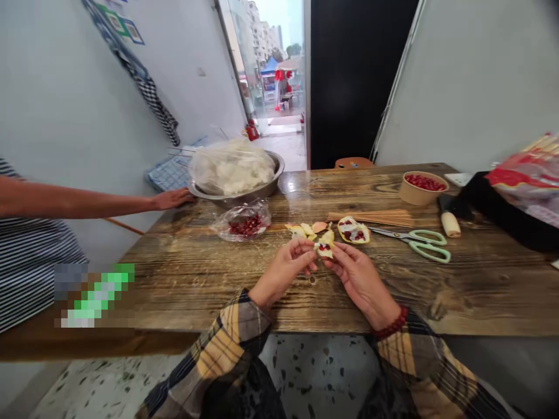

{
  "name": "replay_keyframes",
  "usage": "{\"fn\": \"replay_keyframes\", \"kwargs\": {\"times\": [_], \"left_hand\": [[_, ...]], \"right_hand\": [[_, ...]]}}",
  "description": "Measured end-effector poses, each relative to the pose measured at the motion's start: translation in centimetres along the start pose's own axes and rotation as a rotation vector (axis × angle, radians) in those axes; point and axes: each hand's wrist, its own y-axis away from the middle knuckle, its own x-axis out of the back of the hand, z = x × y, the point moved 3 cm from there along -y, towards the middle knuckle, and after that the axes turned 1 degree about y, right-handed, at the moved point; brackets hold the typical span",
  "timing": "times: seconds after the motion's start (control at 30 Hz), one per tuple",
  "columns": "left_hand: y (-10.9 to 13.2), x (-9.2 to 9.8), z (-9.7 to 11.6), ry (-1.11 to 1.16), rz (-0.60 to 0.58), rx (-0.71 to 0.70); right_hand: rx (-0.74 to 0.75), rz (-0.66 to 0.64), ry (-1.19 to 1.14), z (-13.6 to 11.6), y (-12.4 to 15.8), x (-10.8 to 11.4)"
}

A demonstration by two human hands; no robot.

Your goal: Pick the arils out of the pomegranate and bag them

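Note:
A small piece of pomegranate (325, 249) with yellow-white rind and red seeds is between my hands, just above the wooden table. My right hand (356, 278) pinches it from the right side. At its left edge, the thumb and curled fingers of my left hand (286, 270) close on the piece. Just beyond lie scraps of peel (304, 230) and a larger pomegranate chunk (353, 230) with seeds in white pith. A clear plastic bag (222, 226) holding red seeds rests to the left.
Green-handled scissors (425, 244), thin wooden sticks (379, 217) and a paper bowl of seeds (410, 192) are to the right. A wooden-handled tool (450, 224) lies near a black container (476, 203). A metal basin (279, 169) holds a white bag. Another person's hand (172, 199) touches the table's left edge.

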Motion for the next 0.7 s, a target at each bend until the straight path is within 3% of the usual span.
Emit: {"fn": "replay_keyframes", "kwargs": {"times": [0.4,0.7], "left_hand": [[0.4,0.5,-0.9,0.064,0.105,0.007],[0.3,0.0,-1.7,0.270,0.044,0.161]], "right_hand": [[0.002,-0.071,0.265,0.6,0.8,-0.3],[-0.143,-0.095,0.106,0.8,0.9,-0.5]]}}
